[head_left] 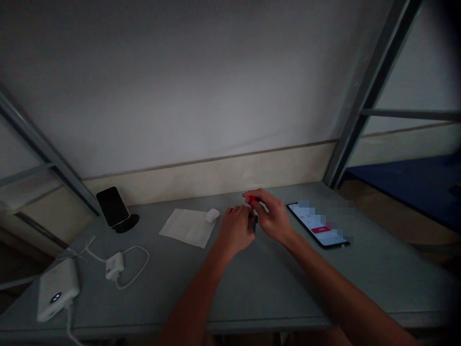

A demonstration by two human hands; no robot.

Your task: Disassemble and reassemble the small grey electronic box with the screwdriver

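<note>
Over the grey desk, my left hand [236, 228] is closed round a small dark object [255, 222], most of it hidden by the fingers. Close beside it, my right hand [274, 215] pinches a small red piece [252, 200] between thumb and fingers. The red piece sits just above the left fist; whether it joins the dark object I cannot tell. Left of my hands lies a white sheet of tissue or paper [187, 227], with a small rounded white item [212, 216] on its right corner.
Right of my hands a lit phone [319, 226] lies flat. At the back left a dark-screened device [112, 206] leans on a round black base [127, 224]. A white power bank [59, 290], a white adapter [114, 265] and loose cables occupy the left side. Metal posts [367, 96] flank the desk.
</note>
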